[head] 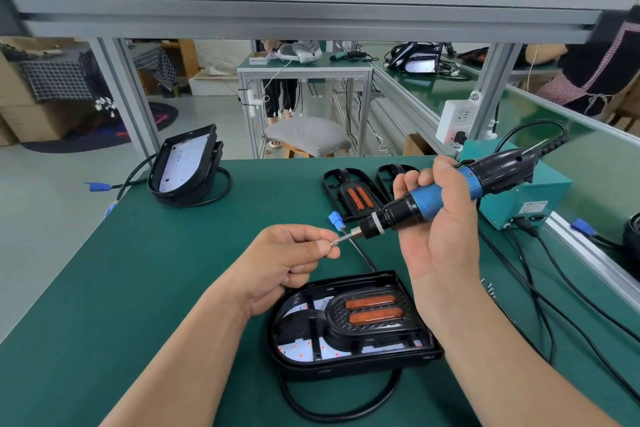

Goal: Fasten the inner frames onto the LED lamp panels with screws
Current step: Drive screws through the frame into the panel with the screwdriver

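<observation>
Left hand pinches screw onto driver bit to seat it; right hand grips electric screwdriver above lamp panel

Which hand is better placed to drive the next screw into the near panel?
Right. The right hand grips the electric screwdriver above the near lamp panel; the left hand only pinches a screw at its bit.

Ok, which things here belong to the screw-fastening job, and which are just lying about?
Job: electric screwdriver in right hand; screw pinched by left hand; lamp panel with inner frame seated; spare inner frames behind.
Lying about: grey stool; white socket strip; cardboard boxes.
</observation>
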{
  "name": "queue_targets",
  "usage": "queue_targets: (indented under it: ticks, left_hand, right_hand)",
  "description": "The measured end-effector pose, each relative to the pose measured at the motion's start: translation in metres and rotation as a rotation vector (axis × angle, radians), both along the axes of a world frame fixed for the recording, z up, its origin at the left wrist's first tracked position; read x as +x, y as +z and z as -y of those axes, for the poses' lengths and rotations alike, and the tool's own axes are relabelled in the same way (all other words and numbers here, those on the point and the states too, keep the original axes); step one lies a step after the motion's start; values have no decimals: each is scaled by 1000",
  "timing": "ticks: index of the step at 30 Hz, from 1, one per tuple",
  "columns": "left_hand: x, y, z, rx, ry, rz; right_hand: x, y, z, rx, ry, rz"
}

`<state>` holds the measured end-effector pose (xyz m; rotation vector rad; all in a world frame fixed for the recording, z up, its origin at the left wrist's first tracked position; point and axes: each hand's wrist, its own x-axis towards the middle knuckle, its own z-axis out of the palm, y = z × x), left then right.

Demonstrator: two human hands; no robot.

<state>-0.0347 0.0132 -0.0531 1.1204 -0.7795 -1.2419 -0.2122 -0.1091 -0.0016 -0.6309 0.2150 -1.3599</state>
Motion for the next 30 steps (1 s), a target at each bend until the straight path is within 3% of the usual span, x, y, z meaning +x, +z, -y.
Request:
queue_targets:
  ticks: [13,21,30]
  left_hand:
    - [2,-1,1,-16,66,30]
    - [6,-4,2,-35,123,65]
    - [7,-7,1,-41,29,56]
  right_hand:
    - [0,2,-6,-103,-2,-97]
    - [-4,-5,-2,20,79,-156]
    - [-4,-12,1,204,68,-84]
